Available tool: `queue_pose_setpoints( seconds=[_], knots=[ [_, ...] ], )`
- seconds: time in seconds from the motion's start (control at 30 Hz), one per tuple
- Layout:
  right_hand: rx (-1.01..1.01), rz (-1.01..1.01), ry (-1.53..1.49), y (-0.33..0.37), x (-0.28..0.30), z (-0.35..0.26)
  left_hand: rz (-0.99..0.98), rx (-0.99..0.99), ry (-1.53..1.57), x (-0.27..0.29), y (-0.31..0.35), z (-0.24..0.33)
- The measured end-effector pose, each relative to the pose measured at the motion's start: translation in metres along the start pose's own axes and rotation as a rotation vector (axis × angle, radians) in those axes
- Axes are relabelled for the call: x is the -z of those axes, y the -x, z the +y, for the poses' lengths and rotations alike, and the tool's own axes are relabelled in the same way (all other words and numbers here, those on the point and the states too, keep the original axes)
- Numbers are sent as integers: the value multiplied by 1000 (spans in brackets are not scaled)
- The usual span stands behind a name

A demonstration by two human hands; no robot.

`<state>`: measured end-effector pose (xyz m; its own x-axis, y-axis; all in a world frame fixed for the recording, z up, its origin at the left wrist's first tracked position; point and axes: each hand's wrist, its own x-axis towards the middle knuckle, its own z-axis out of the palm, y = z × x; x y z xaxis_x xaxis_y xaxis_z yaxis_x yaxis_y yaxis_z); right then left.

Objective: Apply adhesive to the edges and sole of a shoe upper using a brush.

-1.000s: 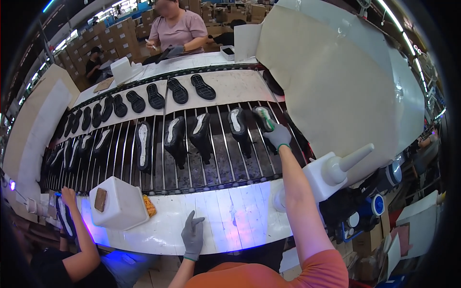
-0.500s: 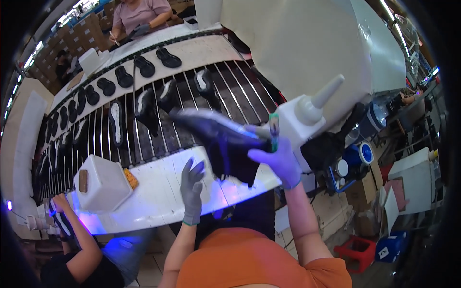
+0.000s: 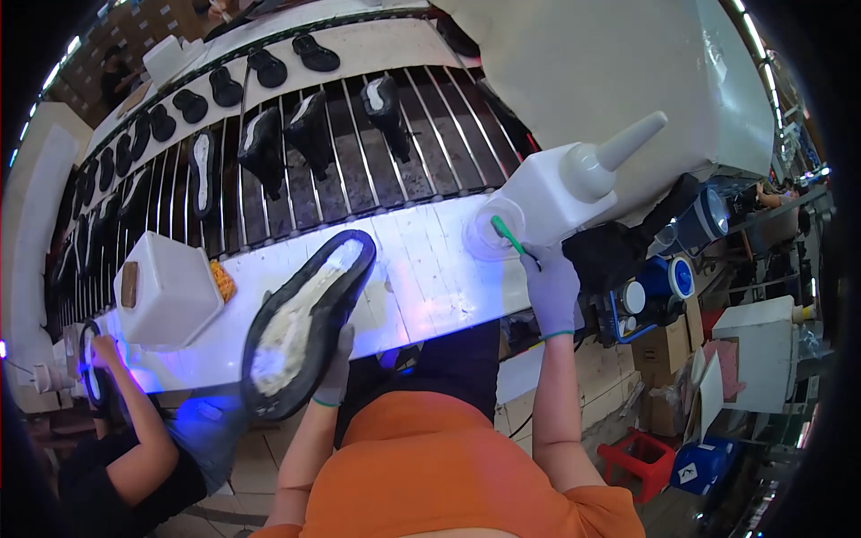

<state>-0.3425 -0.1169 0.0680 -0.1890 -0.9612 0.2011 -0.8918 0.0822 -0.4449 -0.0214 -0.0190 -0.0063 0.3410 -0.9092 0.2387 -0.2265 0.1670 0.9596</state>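
A black shoe upper [image 3: 296, 336] is held up on the left, its whitish underside facing me. My left hand [image 3: 335, 369], in a pale grey glove, grips it from behind, and most of the fingers are hidden. My right hand [image 3: 550, 285], gloved too, is closed on a small green brush [image 3: 508, 233] that looks like a toothbrush. The brush head is at a clear round cup [image 3: 479, 240] on the white worktop. Just behind this cup stands a large white plastic bottle [image 3: 549, 193] with a long cone nozzle [image 3: 632, 141].
Beyond the worktop [image 3: 421, 269] runs a roller conveyor [image 3: 448, 134] carrying several black shoe uppers [image 3: 384, 106]. Black soles [image 3: 316, 54] line the shelf behind it. A white block-shaped container [image 3: 166, 291] stands left, near a co-worker's arm [image 3: 143, 417]. A red stool [image 3: 639, 462] is at right.
The shoe upper has passed from my right hand to my left, and its underside now faces me. My right hand has gone from the shoe to the cup with the brush.
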Motion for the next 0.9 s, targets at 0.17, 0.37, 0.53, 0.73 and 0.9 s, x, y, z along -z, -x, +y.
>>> queue_pose_setpoints(
  seconds=[0.17, 0.37, 0.53, 0.73, 0.9],
  knots=[
    [37, 0, 257, -7, -23, -1, -99, -68, -387, -7, 2, -20],
    [46, -154, 453, -17, -18, -12, -146, 55, -222, -2, 12, -14],
    [-300, -342, -374, -15, -27, 36, -259, -54, -614, 9, 7, 9],
    [-663, -509, -1305, -3, -38, 30, -283, -121, -573, 5, -15, 54],
    [-520, -531, -1482, -22, -33, -11, -280, -222, -647, -10, -20, 65]
  ],
)
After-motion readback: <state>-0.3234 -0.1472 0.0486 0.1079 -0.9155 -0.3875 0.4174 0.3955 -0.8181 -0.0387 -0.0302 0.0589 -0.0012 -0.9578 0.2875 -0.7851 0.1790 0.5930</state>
